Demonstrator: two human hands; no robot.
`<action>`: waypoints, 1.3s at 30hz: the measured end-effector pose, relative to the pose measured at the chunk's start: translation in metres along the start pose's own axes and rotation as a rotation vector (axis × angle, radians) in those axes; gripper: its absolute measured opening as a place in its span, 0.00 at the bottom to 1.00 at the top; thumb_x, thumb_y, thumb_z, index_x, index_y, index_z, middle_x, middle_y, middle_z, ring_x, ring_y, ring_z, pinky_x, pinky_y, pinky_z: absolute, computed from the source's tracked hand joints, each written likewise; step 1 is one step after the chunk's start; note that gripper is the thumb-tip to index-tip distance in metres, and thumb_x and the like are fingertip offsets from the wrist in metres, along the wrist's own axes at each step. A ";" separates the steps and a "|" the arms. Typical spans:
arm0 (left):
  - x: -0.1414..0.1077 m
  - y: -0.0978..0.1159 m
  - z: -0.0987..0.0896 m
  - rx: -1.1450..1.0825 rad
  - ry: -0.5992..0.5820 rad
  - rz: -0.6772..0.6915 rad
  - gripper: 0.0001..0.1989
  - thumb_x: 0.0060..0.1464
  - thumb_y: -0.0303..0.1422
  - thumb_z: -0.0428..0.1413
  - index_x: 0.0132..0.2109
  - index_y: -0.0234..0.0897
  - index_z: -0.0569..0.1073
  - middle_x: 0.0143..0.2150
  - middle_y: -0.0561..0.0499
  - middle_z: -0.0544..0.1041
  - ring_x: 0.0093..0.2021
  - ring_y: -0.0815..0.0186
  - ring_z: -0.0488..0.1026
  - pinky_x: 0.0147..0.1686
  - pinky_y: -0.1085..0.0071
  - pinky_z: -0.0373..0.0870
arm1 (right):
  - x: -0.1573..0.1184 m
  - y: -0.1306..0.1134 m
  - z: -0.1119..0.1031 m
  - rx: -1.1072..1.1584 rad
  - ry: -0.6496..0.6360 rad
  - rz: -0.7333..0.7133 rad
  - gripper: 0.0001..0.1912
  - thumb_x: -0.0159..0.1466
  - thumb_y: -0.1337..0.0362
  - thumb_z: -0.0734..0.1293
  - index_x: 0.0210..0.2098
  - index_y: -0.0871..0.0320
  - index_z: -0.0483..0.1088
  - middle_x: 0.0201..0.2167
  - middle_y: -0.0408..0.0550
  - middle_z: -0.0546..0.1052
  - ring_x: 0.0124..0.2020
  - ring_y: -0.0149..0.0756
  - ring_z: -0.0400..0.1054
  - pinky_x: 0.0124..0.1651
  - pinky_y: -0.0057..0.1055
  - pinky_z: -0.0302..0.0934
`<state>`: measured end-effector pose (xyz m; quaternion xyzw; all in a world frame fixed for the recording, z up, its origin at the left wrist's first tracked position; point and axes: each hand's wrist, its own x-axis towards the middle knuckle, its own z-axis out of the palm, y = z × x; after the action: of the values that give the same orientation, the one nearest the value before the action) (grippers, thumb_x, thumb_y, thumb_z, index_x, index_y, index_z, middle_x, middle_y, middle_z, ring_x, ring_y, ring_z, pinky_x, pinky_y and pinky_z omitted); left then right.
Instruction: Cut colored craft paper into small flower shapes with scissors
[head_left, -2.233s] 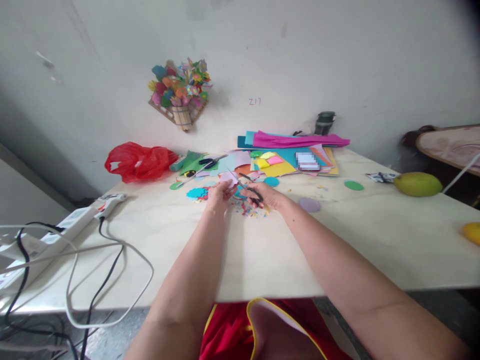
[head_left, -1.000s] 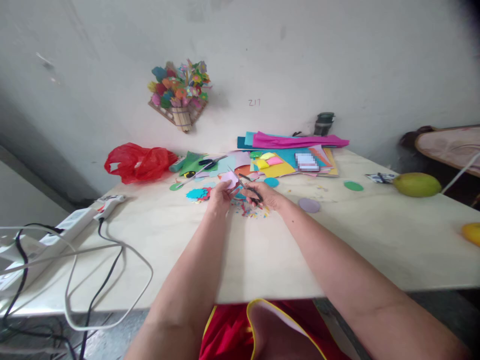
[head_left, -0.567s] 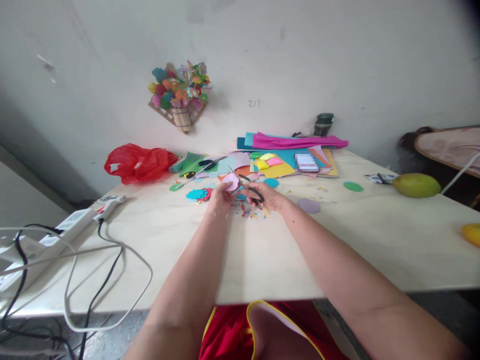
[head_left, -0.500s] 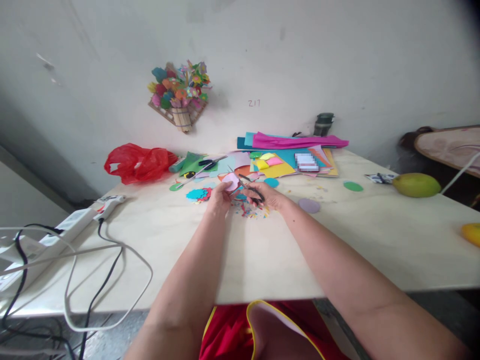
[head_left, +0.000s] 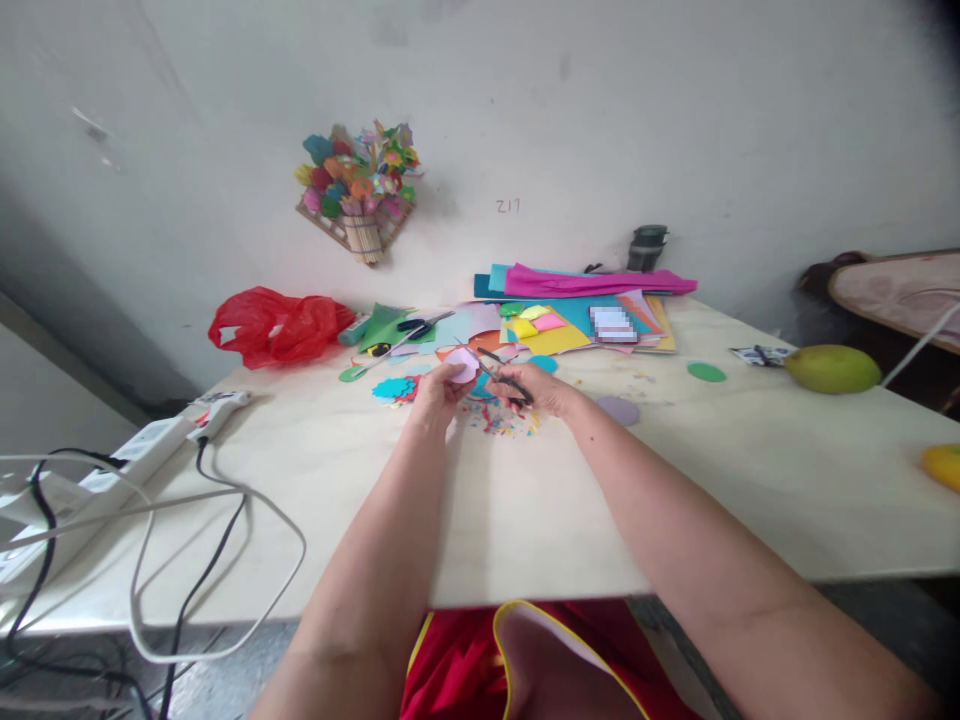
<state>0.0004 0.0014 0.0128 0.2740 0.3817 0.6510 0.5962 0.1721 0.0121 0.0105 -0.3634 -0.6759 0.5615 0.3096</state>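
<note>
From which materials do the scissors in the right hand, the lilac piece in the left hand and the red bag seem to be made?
Scissors: probably metal blades, slim and grey; smooth black handles, likely plastic.
Lilac piece: likely paper or thin card, flat and matte.
Red bag: thin plastic film, it seems; crinkled, slightly glossy.

Both bare arms (head_left: 399, 500) reach forward, the left hand (head_left: 441, 392) pinching, the right hand (head_left: 536, 390) curled nearby.

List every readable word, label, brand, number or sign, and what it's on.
"217" (first character could be a Z): reddish handwriting on the wall.
Pixelated rectangle: unreadable.
Small packet: markings too small to read.
White power strip: markings too blurred to read.
No brand legible.
</note>
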 end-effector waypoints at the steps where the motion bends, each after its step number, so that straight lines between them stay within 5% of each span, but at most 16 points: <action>1: 0.000 0.000 0.000 0.004 0.004 -0.001 0.12 0.39 0.22 0.57 0.36 0.30 0.75 0.28 0.46 0.79 0.29 0.62 0.78 0.27 0.73 0.75 | -0.001 -0.001 0.001 0.002 0.006 0.002 0.13 0.55 0.59 0.72 0.30 0.60 0.68 0.14 0.37 0.69 0.11 0.22 0.60 0.11 0.17 0.46; 18: -0.007 -0.005 0.010 -0.106 0.013 -0.053 0.09 0.40 0.22 0.56 0.34 0.32 0.73 0.26 0.50 0.78 0.24 0.67 0.75 0.26 0.74 0.75 | 0.005 0.006 0.002 0.090 0.011 -0.063 0.18 0.53 0.52 0.72 0.27 0.60 0.66 0.16 0.39 0.69 0.13 0.22 0.60 0.11 0.18 0.42; 39: -0.005 -0.022 0.018 -0.091 0.122 0.125 0.08 0.40 0.24 0.60 0.24 0.36 0.67 0.19 0.57 0.71 0.22 0.72 0.72 0.28 0.77 0.71 | 0.003 -0.001 0.018 0.196 0.133 -0.089 0.18 0.54 0.54 0.72 0.25 0.60 0.64 0.15 0.39 0.69 0.12 0.22 0.60 0.09 0.18 0.42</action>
<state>0.0277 -0.0011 0.0054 0.2298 0.3695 0.7189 0.5420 0.1552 0.0052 0.0085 -0.3372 -0.6112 0.5854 0.4123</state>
